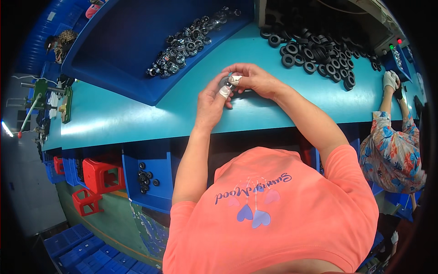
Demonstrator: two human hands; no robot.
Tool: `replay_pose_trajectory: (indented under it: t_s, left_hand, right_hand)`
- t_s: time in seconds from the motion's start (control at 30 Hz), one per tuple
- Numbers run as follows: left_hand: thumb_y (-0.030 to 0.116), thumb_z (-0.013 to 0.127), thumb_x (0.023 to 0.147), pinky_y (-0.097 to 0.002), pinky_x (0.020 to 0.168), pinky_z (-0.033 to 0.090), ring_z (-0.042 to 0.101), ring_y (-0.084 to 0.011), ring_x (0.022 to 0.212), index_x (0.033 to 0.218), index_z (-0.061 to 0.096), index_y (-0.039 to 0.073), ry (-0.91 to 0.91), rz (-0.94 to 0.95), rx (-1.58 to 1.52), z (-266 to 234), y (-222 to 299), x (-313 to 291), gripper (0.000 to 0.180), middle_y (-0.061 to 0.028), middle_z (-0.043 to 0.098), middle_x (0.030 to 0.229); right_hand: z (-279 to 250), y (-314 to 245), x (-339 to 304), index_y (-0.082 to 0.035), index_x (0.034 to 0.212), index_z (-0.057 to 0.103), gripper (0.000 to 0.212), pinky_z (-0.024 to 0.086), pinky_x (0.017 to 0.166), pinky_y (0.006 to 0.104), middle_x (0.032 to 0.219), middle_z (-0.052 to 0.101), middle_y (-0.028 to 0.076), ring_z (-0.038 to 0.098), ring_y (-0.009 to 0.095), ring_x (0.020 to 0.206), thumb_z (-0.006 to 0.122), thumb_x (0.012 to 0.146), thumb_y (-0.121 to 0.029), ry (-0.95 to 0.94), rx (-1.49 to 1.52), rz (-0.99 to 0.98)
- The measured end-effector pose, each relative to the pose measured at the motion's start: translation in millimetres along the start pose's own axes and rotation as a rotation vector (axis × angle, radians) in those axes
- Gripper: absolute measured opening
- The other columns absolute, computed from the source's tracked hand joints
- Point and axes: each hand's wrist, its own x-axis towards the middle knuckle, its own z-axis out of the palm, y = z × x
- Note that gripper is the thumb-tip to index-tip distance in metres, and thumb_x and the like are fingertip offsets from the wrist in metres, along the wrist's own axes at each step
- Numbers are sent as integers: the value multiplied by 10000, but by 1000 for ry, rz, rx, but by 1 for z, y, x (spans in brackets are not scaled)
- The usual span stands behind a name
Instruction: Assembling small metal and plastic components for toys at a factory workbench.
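Over the front part of the turquoise table, my left hand (211,101) and my right hand (255,81) meet, both closed on a small black tyre (224,82). White tape wraps both thumbs, which press on the tyre from either side. Fingers hide much of it, and whether a hub sits inside I cannot tell. Beyond my hands, to the left, shiny clear and chrome-like wheel hubs (185,45) lie heaped in a large blue tray (116,84). A loose pile of black tyres (315,55) spreads over the table's far right.
Below the table edge at left, a blue bin (157,196) holds several black wheels (145,176). Red stools (98,176) stand left of it. A green hand press (66,105) is at the table's left end. Another person in a flowered top (390,150) works at the right.
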Motion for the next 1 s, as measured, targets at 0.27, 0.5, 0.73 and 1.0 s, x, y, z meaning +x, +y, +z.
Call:
replay_pose_trajectory:
  t_s: [0.27, 0.5, 0.73, 1.0]
  left_hand:
    - [51, 537, 998, -231, 587, 523, 595, -95, 778, 1382, 542, 19, 30, 29, -5, -1, 1, 0, 386, -51, 653, 992]
    - [84, 552, 998, -223, 600, 514, 581, -84, 789, 1393, 545, 51, -14, -27, 31, -1, 2, -1, 396, -39, 643, 974]
    - [87, 597, 975, -223, 599, 514, 590, -87, 801, 1405, 537, 62, -26, -34, 44, -4, 0, 1, 435, -33, 644, 988]
    - [49, 741, 862, -209, 599, 513, 670, -120, 921, 1392, 520, 40, 42, 21, 22, 4, 5, -2, 575, -56, 682, 1066]
  right_hand:
    - [17, -6, -3, 12, 1361, 509, 492, 528, 787, 275, 1005, 643, 73, 634, 145, 896, 652, 933, -186, 125, -39, -1]
    - [3, 9, 2, 33, 1369, 489, 511, 519, 839, 295, 1028, 639, 81, 634, 162, 932, 650, 914, -133, 73, -32, -62]
    - [-4, 10, 4, 48, 1354, 490, 529, 528, 829, 291, 1058, 644, 98, 640, 174, 940, 683, 901, -145, 61, 41, -16]
    - [3, 1, 2, 54, 1324, 513, 505, 569, 820, 275, 1106, 652, 124, 654, 162, 930, 674, 936, -226, 62, 140, 10]
